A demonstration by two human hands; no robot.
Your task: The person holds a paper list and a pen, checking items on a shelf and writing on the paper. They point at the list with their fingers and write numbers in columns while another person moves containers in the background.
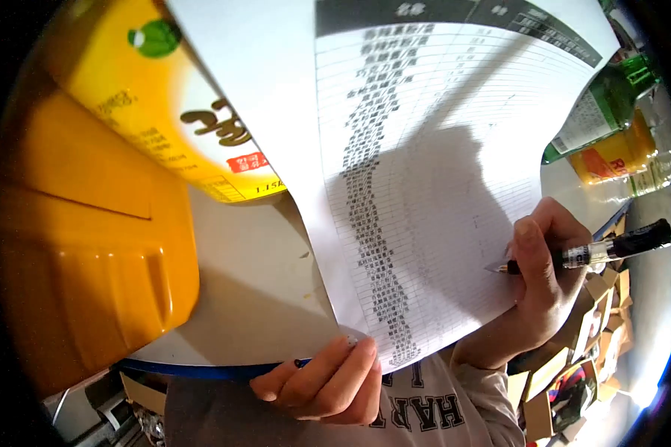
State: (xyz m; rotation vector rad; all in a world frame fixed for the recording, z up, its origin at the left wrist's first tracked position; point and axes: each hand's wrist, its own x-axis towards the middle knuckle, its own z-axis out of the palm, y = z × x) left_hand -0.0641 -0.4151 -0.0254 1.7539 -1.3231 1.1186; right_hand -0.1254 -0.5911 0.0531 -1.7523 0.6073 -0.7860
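Note:
A large white printed sheet (pixel 455 298), ruled into rows with a dark header band, curves up across the middle of the head view. My left hand (pixel 324 381) is at its lower left corner, fingers curled over the edge and gripping the paper. On the right side, my right hand (pixel 548 272) is closed around a black gel pen (pixel 625 244). The pen's tip points left and lies at or just above the sheet; contact is hard to make out. A shadow falls across the paper beside this hand.
At left stand an orange plastic container (pixel 89 261) and a yellow labelled package (pixel 156 112). A green bottle (pixel 600 112), an orange-labelled bottle (pixel 619 156) and a clear bottle (pixel 657 171) sit at right. The pale table (pixel 238 290) has a blue rim. Cardboard boxes (pixel 548 372) lie below, right.

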